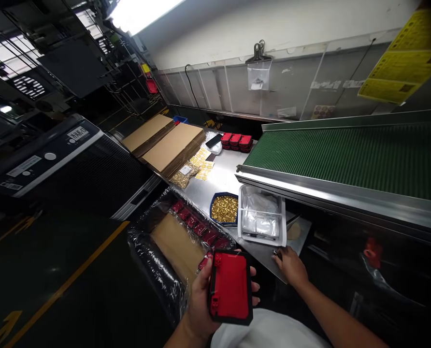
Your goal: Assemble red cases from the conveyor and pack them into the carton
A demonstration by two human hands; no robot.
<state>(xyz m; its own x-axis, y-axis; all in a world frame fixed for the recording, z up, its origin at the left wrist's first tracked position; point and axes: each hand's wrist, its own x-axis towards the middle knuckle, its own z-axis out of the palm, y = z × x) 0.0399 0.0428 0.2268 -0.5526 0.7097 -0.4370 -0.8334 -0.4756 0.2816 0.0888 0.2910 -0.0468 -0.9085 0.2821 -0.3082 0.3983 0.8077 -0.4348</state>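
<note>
My left hand [203,302] is wrapped round a red and black plastic case [232,287], held up close to me with its flat red face showing. At the table's front edge, my right hand [291,265] has its fingers curled together by the near corner of a white bin [281,239]. A small dark thing shows at those fingertips, too small to name. Inside the bin lie clear plastic bags [259,208] and a dark pen-like stick. Just left of it sits a blue tray [212,212] full of small gold-coloured metal parts [225,209].
A plastic-lined box [153,270] holds several red cases and cardboard at front left. Cardboard stacks [174,145], a bag of gold parts [182,178], sticker sheets [204,169] and stacked red cases [237,141] stand farther back. A green conveyor [346,157] runs along the right.
</note>
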